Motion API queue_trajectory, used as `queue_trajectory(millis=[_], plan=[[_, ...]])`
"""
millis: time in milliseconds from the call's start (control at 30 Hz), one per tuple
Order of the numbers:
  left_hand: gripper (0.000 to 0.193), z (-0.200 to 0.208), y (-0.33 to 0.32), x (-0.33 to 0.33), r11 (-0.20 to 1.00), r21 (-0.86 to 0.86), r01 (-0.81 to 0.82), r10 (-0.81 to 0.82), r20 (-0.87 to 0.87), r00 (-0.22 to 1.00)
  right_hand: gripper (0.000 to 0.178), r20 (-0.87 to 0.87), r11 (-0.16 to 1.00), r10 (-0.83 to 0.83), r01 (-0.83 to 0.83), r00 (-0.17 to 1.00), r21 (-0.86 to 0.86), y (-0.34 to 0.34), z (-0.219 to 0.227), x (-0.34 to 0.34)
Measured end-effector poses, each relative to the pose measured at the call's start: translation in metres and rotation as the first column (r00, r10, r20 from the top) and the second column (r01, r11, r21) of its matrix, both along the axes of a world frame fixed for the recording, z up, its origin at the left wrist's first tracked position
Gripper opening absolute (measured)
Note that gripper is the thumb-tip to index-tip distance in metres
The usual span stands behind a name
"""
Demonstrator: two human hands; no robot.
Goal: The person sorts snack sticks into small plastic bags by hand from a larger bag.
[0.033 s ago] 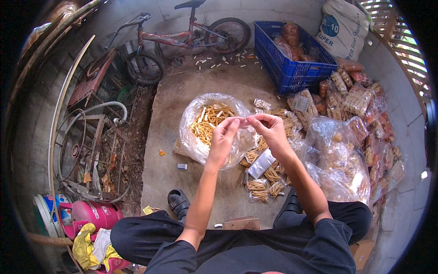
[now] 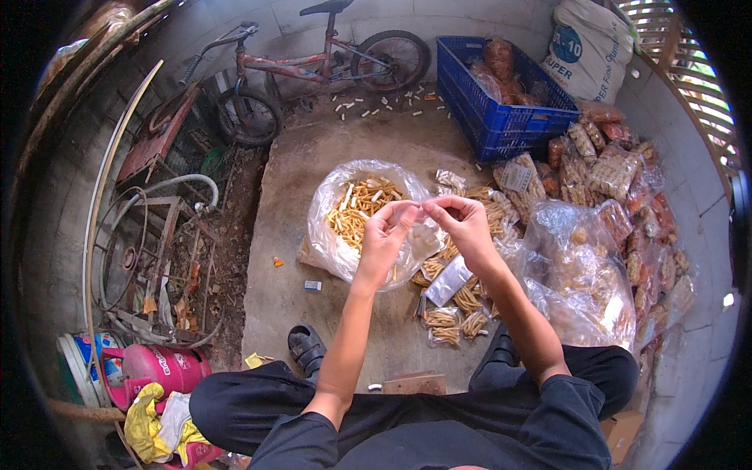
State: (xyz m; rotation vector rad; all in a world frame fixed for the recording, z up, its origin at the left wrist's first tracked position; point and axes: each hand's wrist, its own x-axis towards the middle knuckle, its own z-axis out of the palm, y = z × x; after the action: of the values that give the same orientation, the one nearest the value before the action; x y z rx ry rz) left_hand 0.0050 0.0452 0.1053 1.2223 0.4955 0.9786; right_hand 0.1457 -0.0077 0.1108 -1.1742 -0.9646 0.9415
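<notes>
My left hand [image 2: 382,244] and my right hand [image 2: 470,235] meet fingertip to fingertip in front of me. Both are closed in a pinch; whatever lies between the fingertips is too small and thin to make out. Below and beyond my left hand stands a large clear plastic bag [image 2: 323,249], its mouth wide open. Tan stick-shaped snacks [image 2: 352,215] fill it, with some white pieces among them. Under my right hand lie small clear packets of the same sticks [image 2: 443,321]. A silvery-white flat pack [image 2: 449,280] rests on those packets.
Right of me are a big clear bag of light packets [image 2: 583,274] and a heap of snack packets [image 2: 615,172]. A blue crate [image 2: 509,129] stands behind, near a bicycle [image 2: 313,74]. At left are a pink gas cylinder [image 2: 168,370] and a small box [image 2: 312,285].
</notes>
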Motion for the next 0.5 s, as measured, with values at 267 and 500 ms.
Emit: queue_trajectory(millis=[267, 500], plan=[[0.025, -0.006, -0.002, 0.003, 0.992, -0.097, -0.082, 0.077, -0.054, 0.996, 0.014, 0.301, 0.965, -0.139, 0.061, 0.944, 0.255, 0.001, -0.008, -0.007], [0.029, -0.011, 0.007, -0.006, 0.967, -0.233, -0.099, 0.092, -0.037, 0.995, 0.024, 0.716, 0.923, -0.241, -0.072, 0.655, 0.377, -0.006, 0.001, -0.012]])
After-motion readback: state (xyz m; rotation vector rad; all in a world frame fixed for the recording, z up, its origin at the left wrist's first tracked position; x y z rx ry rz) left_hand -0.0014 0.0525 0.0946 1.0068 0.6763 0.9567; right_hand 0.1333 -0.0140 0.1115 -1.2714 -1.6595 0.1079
